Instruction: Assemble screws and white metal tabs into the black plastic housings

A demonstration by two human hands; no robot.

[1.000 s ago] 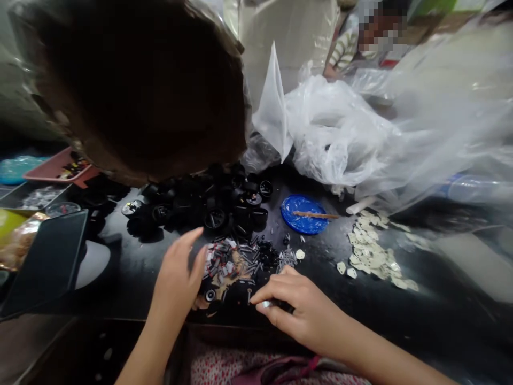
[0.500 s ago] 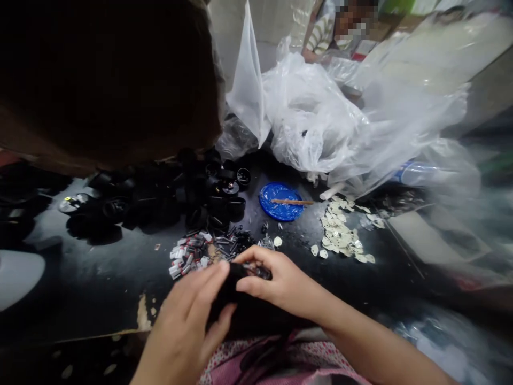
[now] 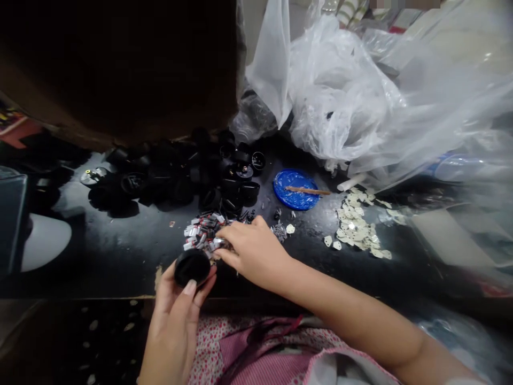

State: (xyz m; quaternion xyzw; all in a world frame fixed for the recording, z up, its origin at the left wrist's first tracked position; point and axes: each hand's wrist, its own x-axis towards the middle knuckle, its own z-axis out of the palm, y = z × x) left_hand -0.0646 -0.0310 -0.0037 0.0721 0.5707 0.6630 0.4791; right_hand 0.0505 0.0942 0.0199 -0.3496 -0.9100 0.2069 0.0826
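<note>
Curled thumb and fingers of the left hand (image 3: 178, 313) clasp a smooth, round black cup (image 3: 192, 266) at the frame's lower centre, while fingertips of the right hand (image 3: 258, 251) dip into blocky grey-and-red parts (image 3: 200, 231) mid-frame, though whether they pinch 1 I cannot tell.

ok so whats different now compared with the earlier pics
The hands, close together around something dark half a second ago, have parted. The left hand now holds a round black cup in its grip. The right hand has moved left and forward to the pile of small parts; the dark item it held earlier isn't visible now. The blue lid, stick and pale flat pieces stayed put.
</note>
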